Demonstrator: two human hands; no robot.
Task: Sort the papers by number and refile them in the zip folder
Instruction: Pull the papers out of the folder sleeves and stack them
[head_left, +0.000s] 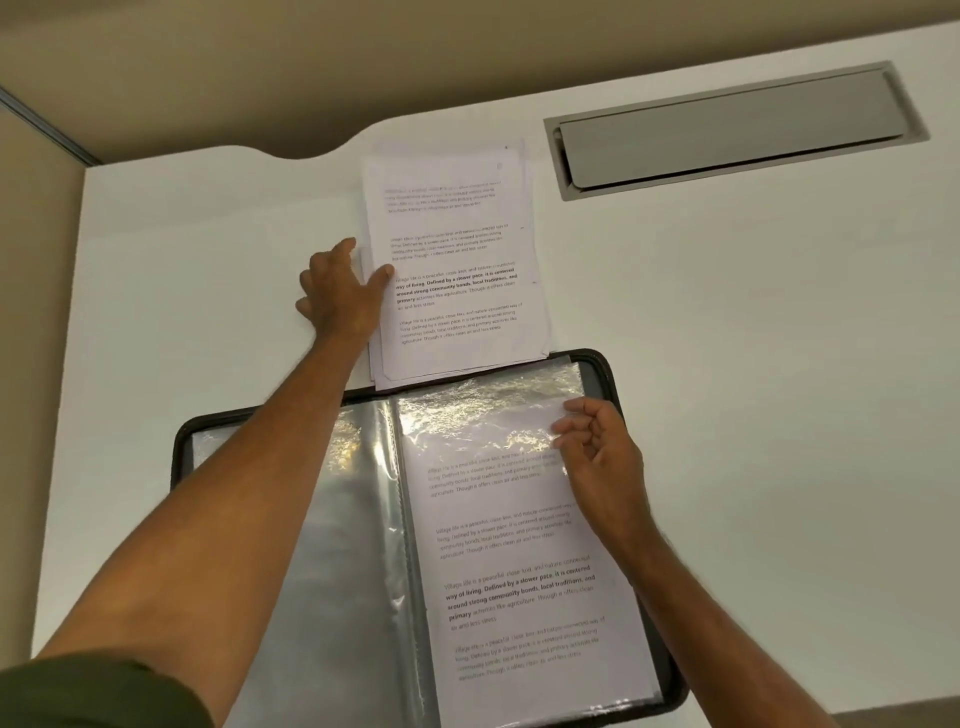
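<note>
A zip folder (597, 364) lies open at the near edge of a white desk (727, 364), one printed sheet (519, 571) already slipped into its right-hand sleeve, the left-hand sleeves apparently unfilled. The right hand (602, 457) pinches that sleeve's upper right edge. Just beyond, touching the folder's far rim, the left hand (337, 291) presses open fingers on the left side of the loose paper stack (457, 270). Refiling looks barely begun. Farther right sits a grey cable hatch (727, 130).

The left arm is stretched far forward with the left hand (340, 288) laid flat, fingers straight and thumb spread, while the right hand (602, 457) is held nearer, its fingers loosely curled.
</note>
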